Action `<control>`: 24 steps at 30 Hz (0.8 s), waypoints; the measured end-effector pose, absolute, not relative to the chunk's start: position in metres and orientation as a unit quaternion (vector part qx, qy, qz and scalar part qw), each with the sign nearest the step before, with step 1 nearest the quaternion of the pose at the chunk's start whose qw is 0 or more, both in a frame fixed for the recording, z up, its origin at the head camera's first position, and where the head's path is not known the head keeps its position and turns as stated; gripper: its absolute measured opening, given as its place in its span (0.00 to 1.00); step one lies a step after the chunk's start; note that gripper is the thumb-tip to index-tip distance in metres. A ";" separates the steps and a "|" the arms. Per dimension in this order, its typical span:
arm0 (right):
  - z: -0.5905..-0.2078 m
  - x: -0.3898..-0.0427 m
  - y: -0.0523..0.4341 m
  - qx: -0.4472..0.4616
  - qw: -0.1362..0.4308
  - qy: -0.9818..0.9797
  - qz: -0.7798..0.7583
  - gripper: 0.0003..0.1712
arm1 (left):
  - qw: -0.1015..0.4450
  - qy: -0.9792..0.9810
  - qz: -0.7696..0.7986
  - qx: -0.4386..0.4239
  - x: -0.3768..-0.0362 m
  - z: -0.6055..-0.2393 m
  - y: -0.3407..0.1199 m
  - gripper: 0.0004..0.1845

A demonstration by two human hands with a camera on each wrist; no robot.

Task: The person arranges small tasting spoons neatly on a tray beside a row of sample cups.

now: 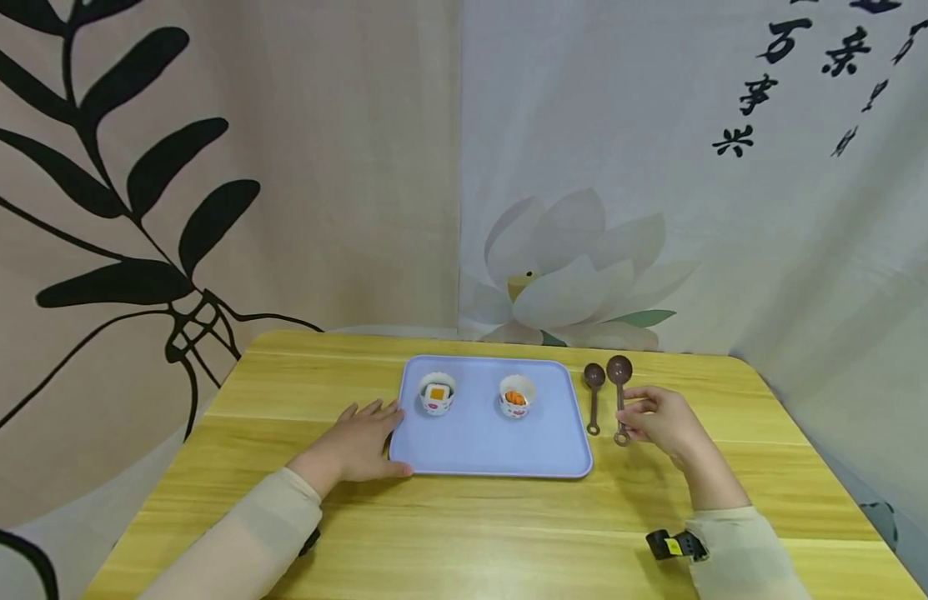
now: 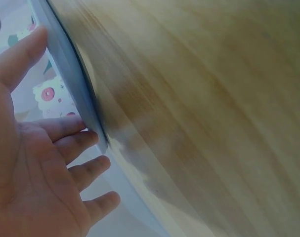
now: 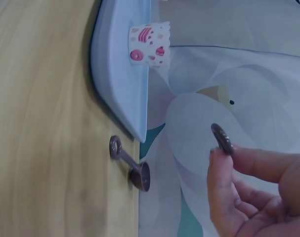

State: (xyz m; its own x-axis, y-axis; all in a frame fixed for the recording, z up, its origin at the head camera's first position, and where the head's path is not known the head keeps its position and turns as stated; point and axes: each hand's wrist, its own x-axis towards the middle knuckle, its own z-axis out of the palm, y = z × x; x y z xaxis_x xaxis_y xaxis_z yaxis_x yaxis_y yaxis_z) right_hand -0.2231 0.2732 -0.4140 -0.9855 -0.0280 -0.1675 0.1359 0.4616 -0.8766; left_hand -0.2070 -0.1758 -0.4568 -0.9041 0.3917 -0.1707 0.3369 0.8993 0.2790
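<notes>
A light blue rectangular tray [image 1: 486, 454] lies on the table, bearing two patterned paper cups. The left cup [image 1: 437, 407] contains a small white and yellow-orange piece; the right cup [image 1: 515, 411] has orange pieces inside. My left hand [image 1: 357, 443] rests at the tray's left edge, its thumb and fingers spread and touching the rim. Beyond the tray's right side, my right hand [image 1: 664, 423] pinches the handle of a brown measuring spoon [image 1: 619, 369]. In the right wrist view, only the ringed handle end [image 3: 222, 139] of this spoon shows. A second brown measuring spoon [image 1: 594, 377] lies between it and the tray.
Under everything is a yellow wood-grain table [image 1: 494, 533]. Behind its far edge hangs a curtain [image 1: 358, 208] printed with dark leaves, a pale lotus and black characters. A black curved object [image 1: 28, 550] shows at the lower left.
</notes>
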 end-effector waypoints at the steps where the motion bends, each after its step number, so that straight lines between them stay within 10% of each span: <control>1: -0.414 -0.223 0.272 0.031 0.078 0.849 -0.522 0.26 | 0.112 0.968 0.122 0.188 -0.207 -0.457 -0.176 0.53; 24: -0.410 -0.225 0.234 -0.001 0.059 0.823 -0.565 0.24 | 0.115 0.967 0.126 0.191 -0.205 -0.454 -0.176 0.53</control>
